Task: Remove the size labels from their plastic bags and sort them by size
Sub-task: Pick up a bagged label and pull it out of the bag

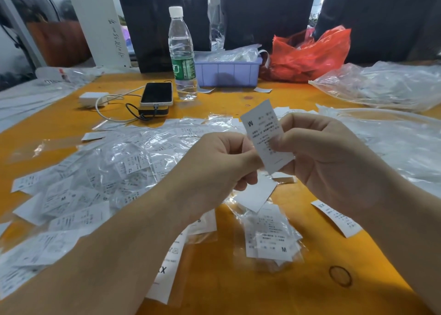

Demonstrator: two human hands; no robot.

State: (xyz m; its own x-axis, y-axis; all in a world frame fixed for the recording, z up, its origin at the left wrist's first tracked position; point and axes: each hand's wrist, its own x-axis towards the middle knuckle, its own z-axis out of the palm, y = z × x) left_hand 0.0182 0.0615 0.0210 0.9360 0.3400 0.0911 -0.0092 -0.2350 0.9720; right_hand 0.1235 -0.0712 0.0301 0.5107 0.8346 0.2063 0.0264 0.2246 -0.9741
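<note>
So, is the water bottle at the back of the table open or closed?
Closed. The water bottle stands upright beside the phone, and its white cap sits on the neck.

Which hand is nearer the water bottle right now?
Left. The left hand is below the water bottle, slightly to its right; the right hand is farther right. Both hold the M label.

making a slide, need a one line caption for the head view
Both hands hold an M size label above bagged labels on an orange table.
</note>
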